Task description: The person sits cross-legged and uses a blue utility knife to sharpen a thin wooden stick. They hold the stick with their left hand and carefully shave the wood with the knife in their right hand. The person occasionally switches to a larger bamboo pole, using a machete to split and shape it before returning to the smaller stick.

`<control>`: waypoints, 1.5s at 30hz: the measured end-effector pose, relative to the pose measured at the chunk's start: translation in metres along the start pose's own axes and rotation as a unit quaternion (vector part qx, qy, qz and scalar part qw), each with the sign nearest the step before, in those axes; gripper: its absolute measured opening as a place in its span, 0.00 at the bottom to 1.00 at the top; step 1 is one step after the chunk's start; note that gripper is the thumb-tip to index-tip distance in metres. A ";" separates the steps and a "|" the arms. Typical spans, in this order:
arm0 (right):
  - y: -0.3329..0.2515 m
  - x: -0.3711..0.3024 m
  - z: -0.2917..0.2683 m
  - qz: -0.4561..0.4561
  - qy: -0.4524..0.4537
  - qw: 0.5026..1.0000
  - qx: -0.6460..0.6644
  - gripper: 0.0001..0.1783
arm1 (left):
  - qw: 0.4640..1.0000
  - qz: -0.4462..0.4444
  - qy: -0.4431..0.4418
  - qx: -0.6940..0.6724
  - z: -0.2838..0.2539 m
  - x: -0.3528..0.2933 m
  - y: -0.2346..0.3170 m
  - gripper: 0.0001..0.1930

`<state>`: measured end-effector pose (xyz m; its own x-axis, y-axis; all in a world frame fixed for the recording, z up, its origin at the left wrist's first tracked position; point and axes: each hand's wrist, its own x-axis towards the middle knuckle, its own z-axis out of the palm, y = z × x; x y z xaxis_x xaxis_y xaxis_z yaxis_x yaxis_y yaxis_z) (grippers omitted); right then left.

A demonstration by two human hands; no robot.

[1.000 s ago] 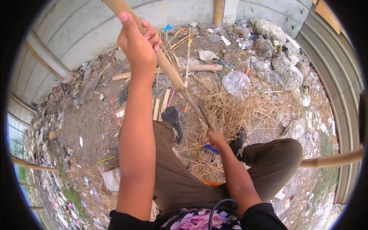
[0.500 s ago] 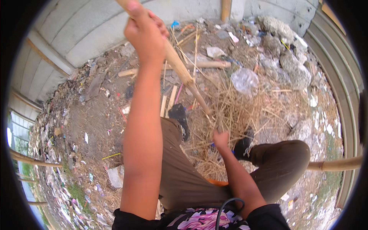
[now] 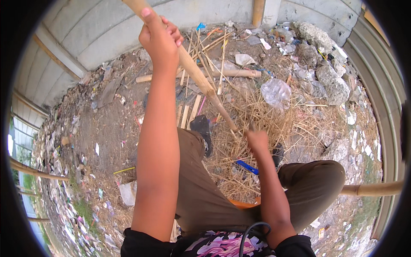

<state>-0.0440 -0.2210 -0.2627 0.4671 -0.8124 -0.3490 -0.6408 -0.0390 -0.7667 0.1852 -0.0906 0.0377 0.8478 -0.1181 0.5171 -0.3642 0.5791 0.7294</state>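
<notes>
My left hand is wrapped round the upper part of a long bamboo pole, its thumb lying along the pole. The pole slants down to the right, and its narrower, splintered lower end rests over a heap of straw-like shavings. Close beside that tip, my right hand is closed. A small dark, pointed piece shows above its fingers, too blurred to name. Below the right hand, a blue cutter-like tool lies on the shavings, near my right forearm. My shoes stand on both sides of the heap.
Bamboo strips and a thicker bamboo piece lie ahead. A crumpled clear plastic bag sits on the shavings. Rubble chunks are at the far right. Concrete panel walls close off the back; scattered litter covers the ground.
My right hand has moved slightly right and up, away from the pole's tip. The blue tool, mostly hidden before, now shows. The left hand still grips the pole.
</notes>
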 end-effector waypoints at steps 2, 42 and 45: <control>-0.098 -0.054 -0.042 -0.158 0.056 0.982 0.088 0.15 | 1.000 0.008 0.003 0.018 -0.016 0.002 0.000 0.29; 0.153 -0.041 0.088 0.211 -0.106 0.972 0.012 0.22 | 0.999 -0.016 0.045 0.020 0.007 0.000 0.002 0.27; 0.116 -0.043 0.090 0.226 -0.168 0.953 0.115 0.21 | 0.998 -0.008 0.046 0.029 0.000 0.000 0.003 0.27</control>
<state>-0.0834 -0.1383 -0.3852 0.3684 -0.4824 -0.7948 -0.6898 0.4314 -0.5815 0.1844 -0.0888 0.0399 0.8848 -0.0507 0.4632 -0.3696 0.5291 0.7638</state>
